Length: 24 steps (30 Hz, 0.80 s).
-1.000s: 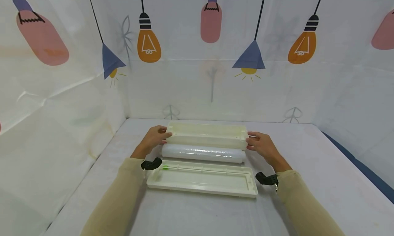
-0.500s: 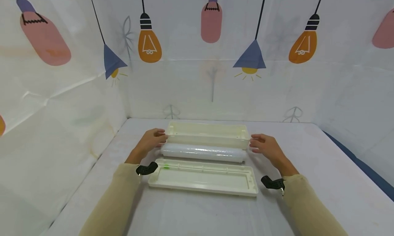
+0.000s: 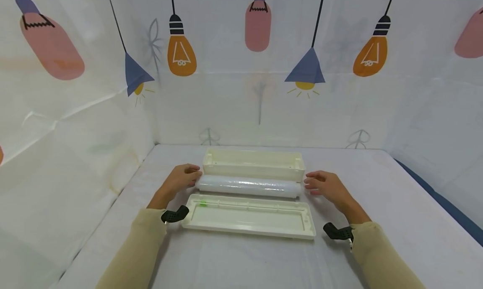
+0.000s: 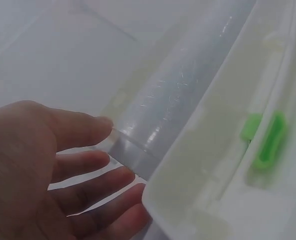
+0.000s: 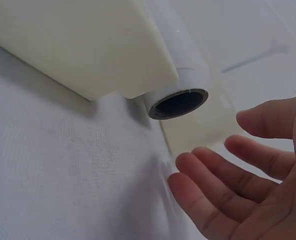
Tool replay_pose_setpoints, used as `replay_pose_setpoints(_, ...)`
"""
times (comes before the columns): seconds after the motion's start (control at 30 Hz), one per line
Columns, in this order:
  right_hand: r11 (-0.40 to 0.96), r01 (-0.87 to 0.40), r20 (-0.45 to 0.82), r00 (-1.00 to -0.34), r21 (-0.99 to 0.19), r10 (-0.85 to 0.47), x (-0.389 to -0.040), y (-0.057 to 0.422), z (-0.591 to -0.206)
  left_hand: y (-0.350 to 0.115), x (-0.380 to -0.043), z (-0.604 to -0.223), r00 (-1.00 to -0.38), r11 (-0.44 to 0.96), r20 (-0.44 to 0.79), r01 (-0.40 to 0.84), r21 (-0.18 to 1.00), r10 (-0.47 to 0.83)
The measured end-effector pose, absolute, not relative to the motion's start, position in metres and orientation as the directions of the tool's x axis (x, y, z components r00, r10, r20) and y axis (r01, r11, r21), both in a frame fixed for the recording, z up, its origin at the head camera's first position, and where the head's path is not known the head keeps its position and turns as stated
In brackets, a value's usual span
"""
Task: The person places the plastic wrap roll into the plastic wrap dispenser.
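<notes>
A roll of cling film (image 3: 249, 186) lies crosswise on the table, between a long cream box (image 3: 253, 171) behind it and a matching shallow lid (image 3: 247, 220) in front. A green slider (image 4: 272, 142) sits on the lid's rail in the left wrist view. My left hand (image 3: 176, 183) is at the roll's left end, fingers relaxed; whether the thumb touches the film I cannot tell. Off the right end, my right hand (image 3: 329, 190) hovers with loosely bent fingers, holding nothing. The right wrist view shows the roll's hollow core (image 5: 179, 104), apart from the fingertips.
A white cloth covers the table (image 3: 241, 264). Behind and to the left hang white printed sheets (image 3: 226, 100) with lamp drawings. A black wrist camera mount (image 3: 175, 214) is near the lid's left edge, another mount (image 3: 337, 232) to its right.
Both hands have let go of the box's ends and drawn back toward the person, down to the ends of the cling film roll. Box, roll and lid look nearly unmoved.
</notes>
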State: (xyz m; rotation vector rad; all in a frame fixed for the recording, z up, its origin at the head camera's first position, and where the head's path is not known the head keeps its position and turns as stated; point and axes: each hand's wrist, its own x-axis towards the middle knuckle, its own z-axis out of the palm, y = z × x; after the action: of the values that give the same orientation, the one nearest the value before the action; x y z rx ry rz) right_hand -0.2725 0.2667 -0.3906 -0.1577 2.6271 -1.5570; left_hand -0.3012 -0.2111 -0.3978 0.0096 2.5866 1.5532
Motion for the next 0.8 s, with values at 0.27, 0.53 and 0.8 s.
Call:
replay_pose_setpoints(0.27, 0.473, -0.075, -0.036, -0.974, -0.878, -0.222, -0.268, 0.263, -0.392, -0.211, -0.292, -0.396, -0.989, 0.488, -0.112, -0.052, 0.871, 0.094)
replay_pose_setpoints(0.53, 0.480, -0.068, -0.101, -0.943, -0.875, -0.317, -0.267, 0.262, -0.392, -0.212, -0.287, -0.399, -0.989, 0.496, -0.103, -0.036, 0.868, 0.107)
replay_pose_setpoints(0.8, 0.529, -0.072, -0.127, -0.935, -0.845, -0.331, -0.268, 0.261, -0.393, -0.211, -0.285, -0.398, -0.989, 0.512, -0.075, -0.001, 0.859, 0.124)
